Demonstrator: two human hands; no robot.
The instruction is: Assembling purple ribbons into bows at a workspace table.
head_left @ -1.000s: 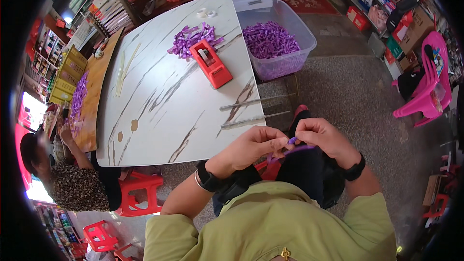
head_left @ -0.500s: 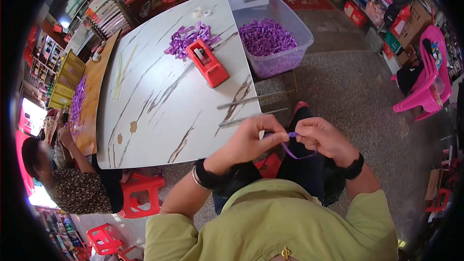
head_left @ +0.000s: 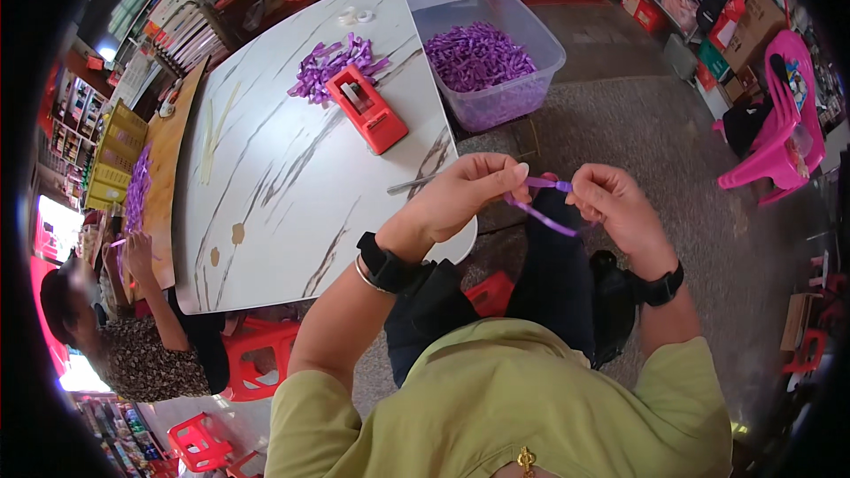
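Note:
A thin purple ribbon hangs in a loop between my two hands, just off the near right edge of the table. My left hand pinches one side of it between thumb and fingers. At the other side my right hand is closed on the ribbon, right beside a small knot or fold. Part of the ribbon is hidden behind my right fingers. On the marble-patterned table lie a red tape dispenser and, beyond it, a heap of purple ribbon pieces.
A clear plastic tub full of purple ribbon pieces stands right of the table. Tape rolls lie at the far end. At left another person handles ribbon at a wooden table. A pink chair stands right.
Both hands have moved up and farther apart, stretching the ribbon between them, and more of its loop shows. The other person's hands have risen slightly. The view has shifted a little.

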